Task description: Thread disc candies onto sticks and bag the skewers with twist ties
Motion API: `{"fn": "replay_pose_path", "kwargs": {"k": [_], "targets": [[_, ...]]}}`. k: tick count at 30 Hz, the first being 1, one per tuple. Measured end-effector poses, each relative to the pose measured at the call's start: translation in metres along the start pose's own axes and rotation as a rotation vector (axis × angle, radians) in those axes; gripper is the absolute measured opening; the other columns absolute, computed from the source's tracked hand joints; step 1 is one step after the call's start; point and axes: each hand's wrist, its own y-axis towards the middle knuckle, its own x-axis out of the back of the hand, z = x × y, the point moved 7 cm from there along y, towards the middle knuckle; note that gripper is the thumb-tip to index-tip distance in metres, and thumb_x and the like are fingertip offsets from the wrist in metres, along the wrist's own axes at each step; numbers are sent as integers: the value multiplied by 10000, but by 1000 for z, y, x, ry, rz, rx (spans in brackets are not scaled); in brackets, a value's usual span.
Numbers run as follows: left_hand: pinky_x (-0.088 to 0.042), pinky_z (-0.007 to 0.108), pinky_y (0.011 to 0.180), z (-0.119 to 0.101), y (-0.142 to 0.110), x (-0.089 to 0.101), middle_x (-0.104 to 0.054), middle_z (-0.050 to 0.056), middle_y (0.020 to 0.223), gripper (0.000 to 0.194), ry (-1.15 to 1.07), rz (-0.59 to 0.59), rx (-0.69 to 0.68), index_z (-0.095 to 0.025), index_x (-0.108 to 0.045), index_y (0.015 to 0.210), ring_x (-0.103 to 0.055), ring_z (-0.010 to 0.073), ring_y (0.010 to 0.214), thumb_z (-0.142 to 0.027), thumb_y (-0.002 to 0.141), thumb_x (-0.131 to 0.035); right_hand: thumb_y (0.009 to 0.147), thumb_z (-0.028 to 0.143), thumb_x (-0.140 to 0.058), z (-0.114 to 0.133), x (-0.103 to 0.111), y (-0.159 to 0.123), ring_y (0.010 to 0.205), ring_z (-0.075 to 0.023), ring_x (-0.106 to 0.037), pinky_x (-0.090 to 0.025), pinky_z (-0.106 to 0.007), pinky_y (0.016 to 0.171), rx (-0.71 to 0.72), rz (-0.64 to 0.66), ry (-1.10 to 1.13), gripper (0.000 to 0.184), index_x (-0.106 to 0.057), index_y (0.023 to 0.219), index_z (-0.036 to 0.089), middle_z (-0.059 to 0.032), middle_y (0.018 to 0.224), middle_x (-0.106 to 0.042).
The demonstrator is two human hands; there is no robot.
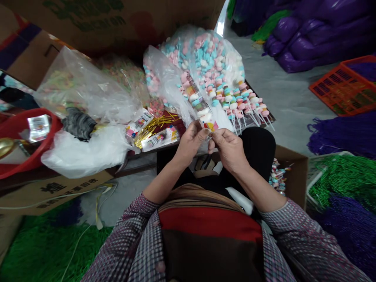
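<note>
A clear printed wrapper with a marshmallow skewer [197,100] inside points away from me, its near end between my hands. My left hand [191,141] pinches that end from the left. From the right, my right hand [227,147] closes on the same end, fingertips nearly touching the left ones. Whatever lies right between the fingertips is too small to make out. Just beyond, to the right, several unwrapped marshmallow skewers [242,100] lie with white sticks toward me. Gold twist ties [155,127] and flat printed wrappers [160,139] rest left of my hands.
Behind stands a large bag of pink, blue and white marshmallows [202,51]; bags of other candy [123,74] are to its left. A red basin [38,158] sits far left. By my right knee, a cardboard box [293,176] holds wrapped skewers. An orange crate [343,86] stands right.
</note>
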Motion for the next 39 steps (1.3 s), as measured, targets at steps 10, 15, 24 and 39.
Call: {"fn": "replay_pose_path", "kwargs": {"k": [10,15,24,39], "targets": [[-428,350,844,-28,5,13,-580,12,709,248,541,-71,-305,-243,-610,659,-504,208,747,-231,841,-778,846,668,-747,3,-2,-5,429,-81,-482,-422,-244,501,44,-6,-141,475,-579,783,228,72,522,-583],[-428,328,809,-18,5,19,-583,6,705,234,454,-20,-220,-233,-648,689,-510,187,735,-318,837,-807,840,692,-736,-1,1,-2,418,-74,-457,-384,-240,476,40,13,-148,497,-559,781,232,82,514,-560],[-563,305,857,-14,17,7,-729,11,942,515,-266,13,58,-298,-629,1296,-729,182,961,-478,855,-825,857,642,-756,-5,-5,-3,420,-70,-471,-404,-237,489,38,39,-111,448,-591,798,230,84,513,-580],[-432,201,376,11,5,-7,-453,-99,546,471,-184,132,209,-156,-695,1041,-453,63,374,-579,847,-768,845,684,-730,-22,-11,-1,457,-84,-542,-468,-230,498,-43,196,-142,482,-642,800,213,56,565,-618]]}}
